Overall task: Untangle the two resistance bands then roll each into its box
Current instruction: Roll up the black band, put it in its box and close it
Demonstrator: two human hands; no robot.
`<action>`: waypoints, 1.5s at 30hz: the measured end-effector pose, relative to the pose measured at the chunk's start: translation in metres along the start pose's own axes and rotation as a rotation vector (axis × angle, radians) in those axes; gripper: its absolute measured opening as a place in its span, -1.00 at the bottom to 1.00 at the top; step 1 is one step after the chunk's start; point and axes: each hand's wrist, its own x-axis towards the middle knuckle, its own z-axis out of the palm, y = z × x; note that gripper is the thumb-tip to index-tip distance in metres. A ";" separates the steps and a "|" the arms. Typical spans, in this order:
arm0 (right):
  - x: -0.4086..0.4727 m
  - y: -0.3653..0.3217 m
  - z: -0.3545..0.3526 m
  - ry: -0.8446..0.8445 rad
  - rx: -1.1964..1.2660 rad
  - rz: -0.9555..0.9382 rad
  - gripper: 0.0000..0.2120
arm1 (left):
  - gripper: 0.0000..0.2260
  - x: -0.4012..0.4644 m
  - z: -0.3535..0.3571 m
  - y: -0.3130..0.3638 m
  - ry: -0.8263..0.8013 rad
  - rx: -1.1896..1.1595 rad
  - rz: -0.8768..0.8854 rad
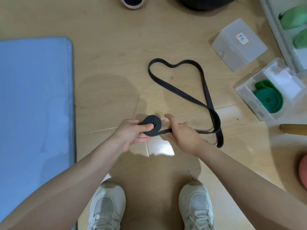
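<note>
Head view: left hand (132, 131) clamps the coiled part of the black band (176, 90), thumb across the coil. Right hand (180, 131), at 3 o'clock of the coil, pinches the flat strand. Remaining loop lies on the floor (108, 72) toward 1 o'clock. Green band (269, 100) sits rolled inside the open box (245, 95); closed box (239, 45) at 12 o'clock of it.

Black band (179, 92), matte and dark all along its loop, on a pale beige tiled floor (108, 63) with thin light grout lines. Left, a soft blue mat (34, 100), plain. Right, a bright green band (269, 100) coiled in a frosted clear box (244, 90); farther off, another frosted whitish box (239, 45) with a red-edged label. Near, off-white shoes (108, 206) with grey mesh.
</note>
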 end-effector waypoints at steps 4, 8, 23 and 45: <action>-0.002 0.008 -0.004 -0.170 0.188 -0.068 -0.21 | -0.81 -0.002 0.002 0.006 -0.145 0.345 -0.010; -0.005 0.000 -0.001 -0.159 0.112 -0.113 -0.37 | -0.89 -0.004 0.000 0.012 -0.205 0.474 -0.041; -0.003 -0.037 0.003 0.335 0.276 0.056 -0.43 | -0.97 -0.024 0.040 -0.015 0.025 -0.432 0.118; 0.003 -0.015 0.003 -0.114 0.416 0.090 -0.60 | -0.96 -0.013 0.015 -0.001 0.157 -0.215 0.095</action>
